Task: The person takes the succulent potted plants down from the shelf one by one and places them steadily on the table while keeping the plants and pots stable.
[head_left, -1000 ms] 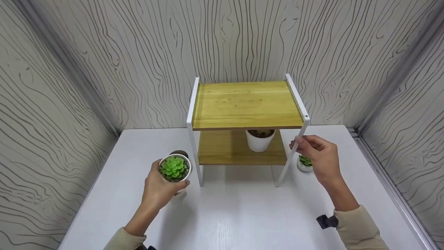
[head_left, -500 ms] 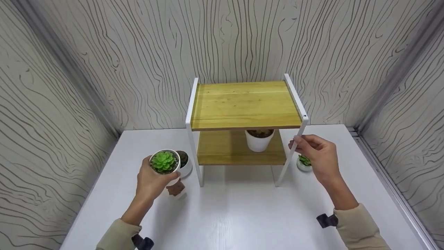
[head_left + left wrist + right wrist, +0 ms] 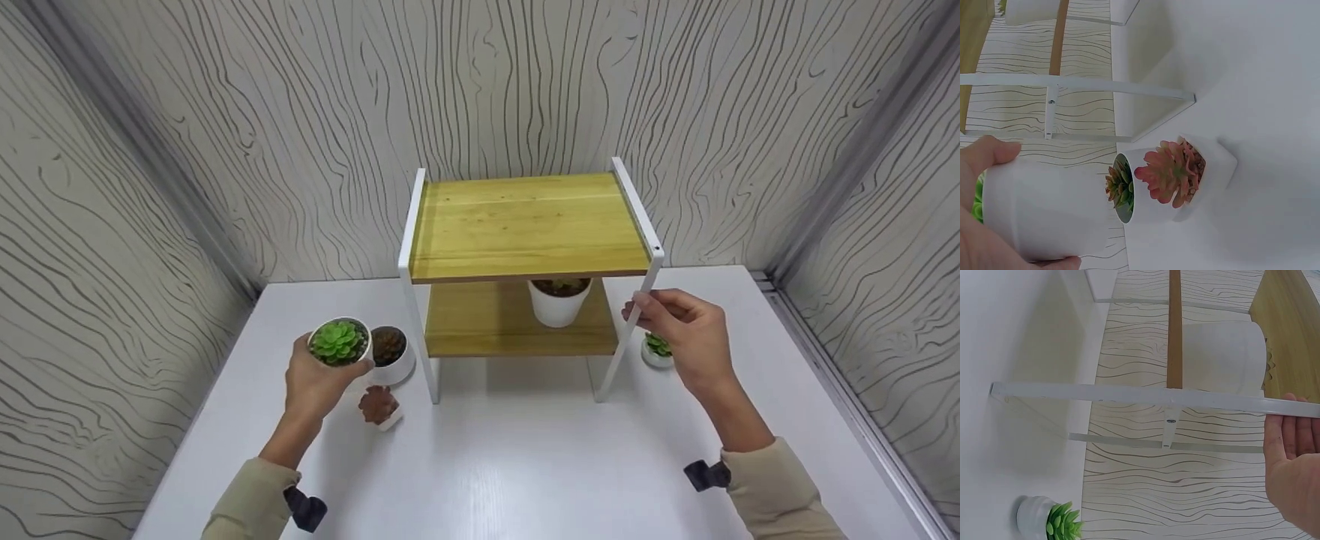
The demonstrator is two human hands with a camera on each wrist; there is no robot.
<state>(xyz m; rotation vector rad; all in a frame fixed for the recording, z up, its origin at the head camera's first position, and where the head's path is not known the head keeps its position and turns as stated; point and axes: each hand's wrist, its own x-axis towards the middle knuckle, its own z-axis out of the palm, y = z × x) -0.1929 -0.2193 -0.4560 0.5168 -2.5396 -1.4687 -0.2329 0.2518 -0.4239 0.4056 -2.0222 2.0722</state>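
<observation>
My left hand [image 3: 319,386] grips a white pot with a green succulent [image 3: 339,343], thumb and fingers round its sides, held above the table left of the shelf. In the left wrist view the white pot [image 3: 1053,208] fills the space between thumb and fingers. My right hand [image 3: 686,337] pinches the front right white post of the two-tier wooden shelf [image 3: 529,225]. The right wrist view has the fingers [image 3: 1292,433] behind that post [image 3: 1213,400]. On the lower board stands a white potted plant [image 3: 559,304], its top partly hidden by the upper board.
Left of the shelf a white pot with a dark succulent [image 3: 391,360] stands on the white table [image 3: 495,465]. In front of it is a reddish succulent in a small white pot [image 3: 380,406]. A small green succulent [image 3: 658,351] stands right of the shelf. Patterned walls enclose the table.
My left hand has moved left with the green succulent pot, uncovering the dark and reddish succulents. The right hand stays on the shelf post.
</observation>
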